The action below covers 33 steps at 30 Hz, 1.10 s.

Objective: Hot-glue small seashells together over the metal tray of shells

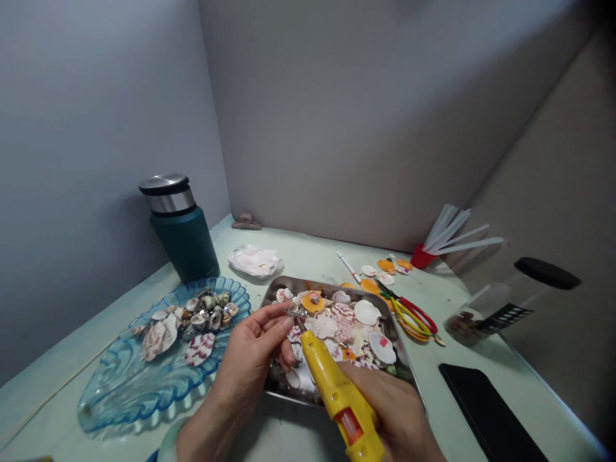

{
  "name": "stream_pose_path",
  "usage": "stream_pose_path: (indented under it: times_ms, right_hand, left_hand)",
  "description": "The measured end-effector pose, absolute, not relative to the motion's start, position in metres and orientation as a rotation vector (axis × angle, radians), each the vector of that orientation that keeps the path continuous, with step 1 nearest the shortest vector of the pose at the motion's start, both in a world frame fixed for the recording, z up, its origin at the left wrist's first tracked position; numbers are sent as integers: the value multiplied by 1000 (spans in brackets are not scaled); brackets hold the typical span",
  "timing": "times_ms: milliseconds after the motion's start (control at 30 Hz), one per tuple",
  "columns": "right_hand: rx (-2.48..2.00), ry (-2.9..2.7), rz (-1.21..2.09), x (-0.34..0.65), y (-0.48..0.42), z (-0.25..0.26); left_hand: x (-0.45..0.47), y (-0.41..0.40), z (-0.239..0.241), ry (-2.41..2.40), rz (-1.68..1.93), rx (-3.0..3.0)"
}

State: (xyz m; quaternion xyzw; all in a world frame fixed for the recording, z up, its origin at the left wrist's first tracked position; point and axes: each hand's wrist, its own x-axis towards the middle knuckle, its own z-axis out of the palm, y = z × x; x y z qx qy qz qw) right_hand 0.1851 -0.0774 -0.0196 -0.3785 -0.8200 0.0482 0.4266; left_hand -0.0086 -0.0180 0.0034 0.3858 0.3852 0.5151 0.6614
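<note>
My right hand (394, 404) is wrapped round a yellow hot glue gun (332, 378), whose nozzle points up and to the left. At the nozzle's tip, my left hand (257, 346) pinches a small grey-white piece (294, 312) between thumb and forefinger; its kind is too small to make out. Both hands are over the near part of a metal tray (409, 366) heaped with flat shells. Among these are white scallop shells (367, 313), purple-speckled ones and an orange shell (314, 301) with small bits on top.
To the left, a blue scalloped dish (129, 378) holds small snail shells (206, 308). Behind it stands a teal bottle (185, 240). Scissors (414, 314), a red cup of glue sticks (423, 256), a clear jar (500, 308) and a black phone (486, 410) lie rightward. Crumpled white paper (255, 260) sits behind the tray.
</note>
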Motion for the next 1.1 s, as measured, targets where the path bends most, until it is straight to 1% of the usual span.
stream_pose_path:
  times_ms: [500, 833, 1100]
  right_hand:
    - [-944, -2048, 169, 185, -77, -20]
    - [-940, -2039, 79, 184, -76, -17]
    - [-948, -2036, 151, 183, -77, -16]
  left_hand:
    - [-8, -17, 4, 872, 1166, 866]
    - [-8, -17, 5, 870, 1171, 862]
    - [-9, -17, 3, 844, 1151, 869]
